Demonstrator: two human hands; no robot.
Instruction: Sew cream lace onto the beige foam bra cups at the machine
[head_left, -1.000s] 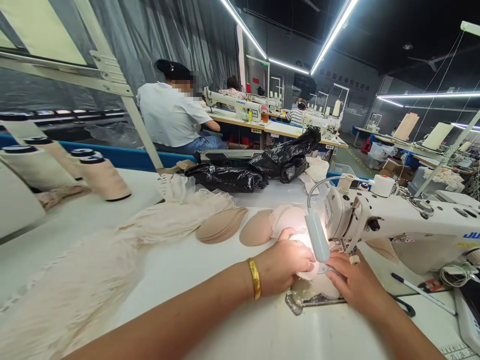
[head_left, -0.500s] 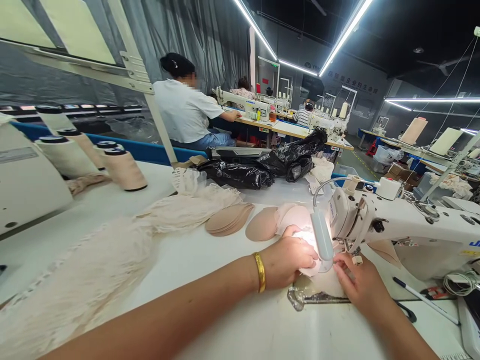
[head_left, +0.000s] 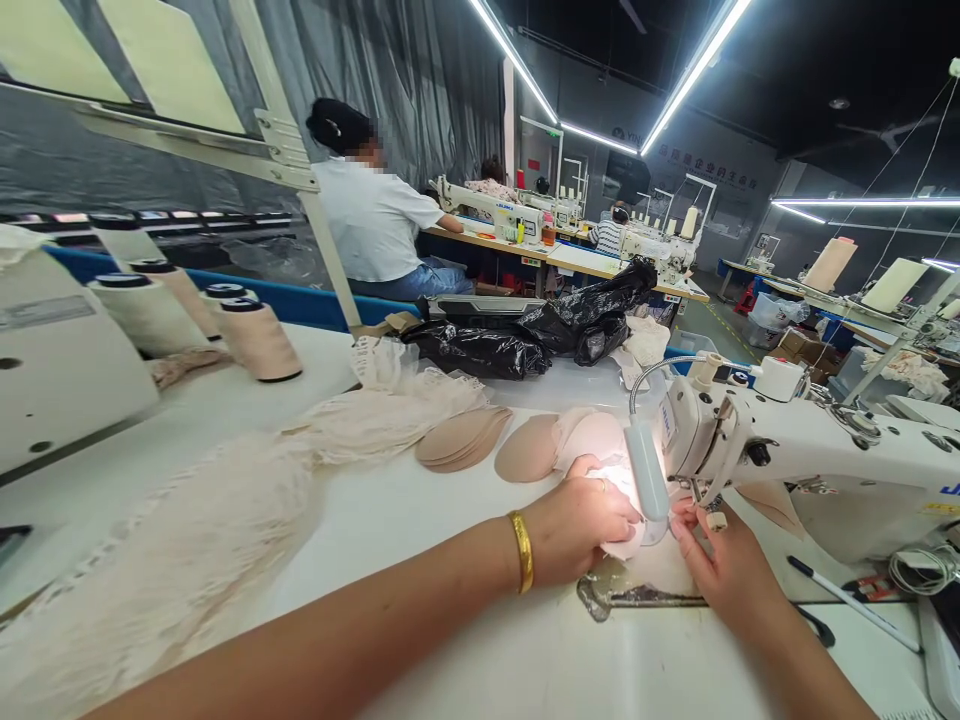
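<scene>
Right hand (head_left: 731, 562): since the first frame you are drawing its fingers away from the lamp (head_left: 646, 472) into a near-pinch; whether they are gripping cloth, I cannot tell.
Left hand (head_left: 579, 525): you are curling it closed over the pale pink piece (head_left: 621, 550).
Pale pink piece: lying under the lamp; uneven pulling could be skewing it.
Sewing machine (head_left: 847, 440): your right fingertips are sitting close below its head, so a slip could be risking a prick.
Lamp: hanging over the cloth, perhaps masking a wandering edge.
Lace (head_left: 375, 425): spreading across the worktop (head_left: 435, 545); your left forearm could be dragging it.
</scene>
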